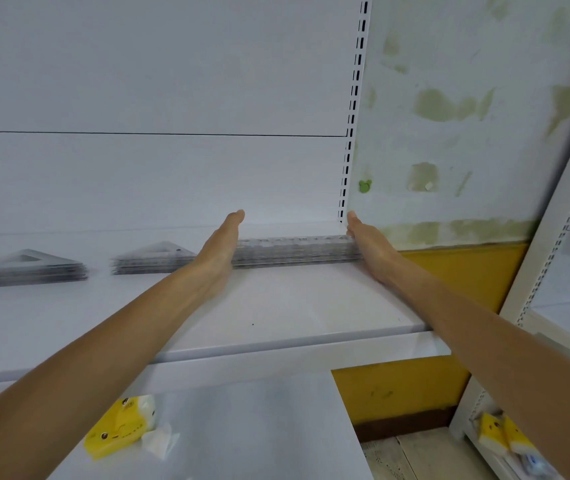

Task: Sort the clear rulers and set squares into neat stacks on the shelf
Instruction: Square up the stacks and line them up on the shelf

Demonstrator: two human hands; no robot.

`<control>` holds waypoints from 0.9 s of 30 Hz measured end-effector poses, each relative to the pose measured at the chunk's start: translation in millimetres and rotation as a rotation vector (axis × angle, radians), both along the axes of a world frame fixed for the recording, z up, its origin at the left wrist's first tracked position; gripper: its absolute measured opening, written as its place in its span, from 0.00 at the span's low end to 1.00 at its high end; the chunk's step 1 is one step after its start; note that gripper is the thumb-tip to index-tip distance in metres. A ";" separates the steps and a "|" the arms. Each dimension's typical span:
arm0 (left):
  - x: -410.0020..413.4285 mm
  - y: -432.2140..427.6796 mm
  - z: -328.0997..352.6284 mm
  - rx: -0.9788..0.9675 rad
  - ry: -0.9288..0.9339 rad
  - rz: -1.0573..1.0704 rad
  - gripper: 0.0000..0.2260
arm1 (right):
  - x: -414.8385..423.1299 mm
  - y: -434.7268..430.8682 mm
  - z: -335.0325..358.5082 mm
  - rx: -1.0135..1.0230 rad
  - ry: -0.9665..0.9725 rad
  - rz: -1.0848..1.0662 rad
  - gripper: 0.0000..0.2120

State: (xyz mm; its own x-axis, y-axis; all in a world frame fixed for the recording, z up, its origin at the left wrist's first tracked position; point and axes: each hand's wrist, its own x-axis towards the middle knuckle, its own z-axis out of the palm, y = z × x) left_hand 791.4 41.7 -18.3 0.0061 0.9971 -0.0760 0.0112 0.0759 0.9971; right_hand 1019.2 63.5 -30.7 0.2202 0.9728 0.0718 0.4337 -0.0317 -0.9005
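The left hand and right hand are pressing flat, fingers extended, against opposite ends of the ruler stack, gripping nothing. The stack is lying at the back right of the shelf. Two set-square stacks are sitting well apart to the left. The squaring step appears to be in hand; the next move probably calls for even inward pressure.
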 end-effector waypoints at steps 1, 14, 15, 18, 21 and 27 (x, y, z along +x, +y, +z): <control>-1.0 -1.2 1.1 -0.006 -0.014 -0.013 0.29 | 0.3 -0.9 -0.6 0.024 -0.033 -0.004 0.29; -18.4 8.1 25.6 0.442 1.027 -0.221 0.28 | 27.1 -11.2 29.2 0.160 -0.661 0.346 0.28; -19.8 11.9 26.7 0.421 1.061 -0.250 0.26 | 29.0 -10.5 33.5 0.117 -0.715 0.380 0.28; -20.9 21.9 23.2 0.389 1.111 -0.307 0.20 | 28.9 -5.4 40.3 0.071 -0.766 0.425 0.27; -21.2 29.9 17.2 0.426 1.104 -0.306 0.19 | 24.5 2.3 41.0 0.069 -0.786 0.442 0.25; -26.8 32.4 14.8 0.429 1.077 -0.303 0.29 | 19.4 13.7 39.2 0.053 -0.854 0.425 0.28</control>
State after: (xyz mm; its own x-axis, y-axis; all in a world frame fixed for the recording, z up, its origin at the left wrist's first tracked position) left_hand 764.6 74.1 -3.5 0.3821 0.9115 0.1523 0.8158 -0.4101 0.4077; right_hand 1038.6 77.2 8.5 -0.2980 0.9502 0.0915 0.9110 0.3117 -0.2700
